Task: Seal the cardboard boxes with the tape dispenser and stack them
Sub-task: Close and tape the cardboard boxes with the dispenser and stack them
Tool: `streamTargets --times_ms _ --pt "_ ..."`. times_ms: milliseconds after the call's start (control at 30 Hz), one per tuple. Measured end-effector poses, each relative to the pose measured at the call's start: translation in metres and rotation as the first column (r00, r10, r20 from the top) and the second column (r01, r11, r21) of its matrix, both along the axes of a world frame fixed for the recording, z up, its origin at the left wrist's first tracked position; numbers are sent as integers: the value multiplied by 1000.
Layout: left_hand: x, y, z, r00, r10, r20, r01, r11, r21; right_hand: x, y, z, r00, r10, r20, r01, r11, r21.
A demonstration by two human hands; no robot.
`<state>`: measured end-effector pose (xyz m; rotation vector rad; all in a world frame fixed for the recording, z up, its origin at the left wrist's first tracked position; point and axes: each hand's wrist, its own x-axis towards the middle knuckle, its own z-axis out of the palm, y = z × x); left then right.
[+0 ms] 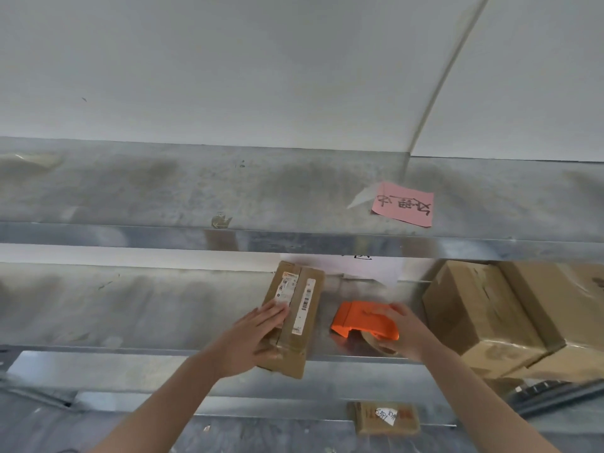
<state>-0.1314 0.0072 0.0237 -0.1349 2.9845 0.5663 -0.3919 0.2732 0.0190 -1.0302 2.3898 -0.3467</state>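
A narrow brown cardboard box with white labels lies on the middle metal shelf, its near end hanging over the shelf's front edge. My left hand lies flat on its top, fingers straight over a label and the taped seam. To its right stands an orange tape dispenser with a roll of brown tape. My right hand curls round the dispenser's near end and the roll.
Two larger taped cardboard boxes sit side by side at the shelf's right end. A pink handwritten note lies on the upper shelf. A small labelled box rests on a lower shelf. A white wall stands behind.
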Motion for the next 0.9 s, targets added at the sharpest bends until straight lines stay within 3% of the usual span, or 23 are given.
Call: streamTargets --times_ms 233,500,900 --pt "0 11 -12 975 212 -69 -209 976 54 -10 25 -9 1000 -7 9 7 1000 -25" --pt "-6 13 -8 979 202 -28 -201 979 45 1 45 -19 995 -95 19 97 989 -108" --pt "-5 17 0 980 201 -11 -201 979 -24 25 45 16 992 -71 -102 54 985 -162"
